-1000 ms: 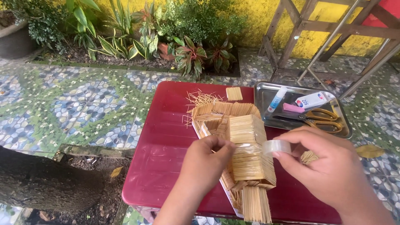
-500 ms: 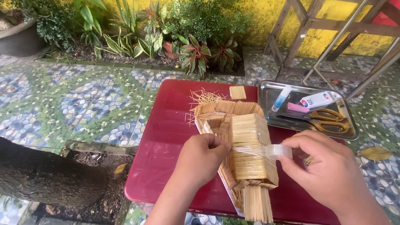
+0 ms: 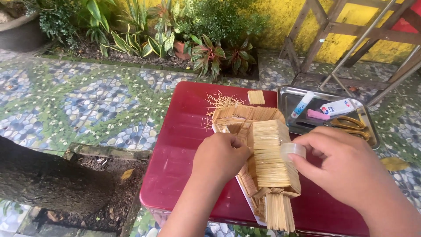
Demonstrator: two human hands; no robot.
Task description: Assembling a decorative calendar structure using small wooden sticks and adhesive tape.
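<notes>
We steady the toothpick house model (image 3: 269,160) on the red counter (image 3: 184,145) with our left hand (image 3: 220,156), its grip curled shut against the model's left wall, while our right hand (image 3: 346,169) pinches a roll of clear tape (image 3: 292,150) just beside the stick roof. Pulling the tape sideways could, we judge, tear sticks loose or tip the model. Loose toothpicks (image 3: 219,102) lie behind, and the metal tray (image 3: 285,94) with scissors (image 3: 351,125) and glue tubes (image 3: 340,106) crowds the right.

Soft, even daylight

We see mild shadows only, a pale sheen on the red table (image 3: 184,145), and sharp focus but for slightly blurred hands.
</notes>
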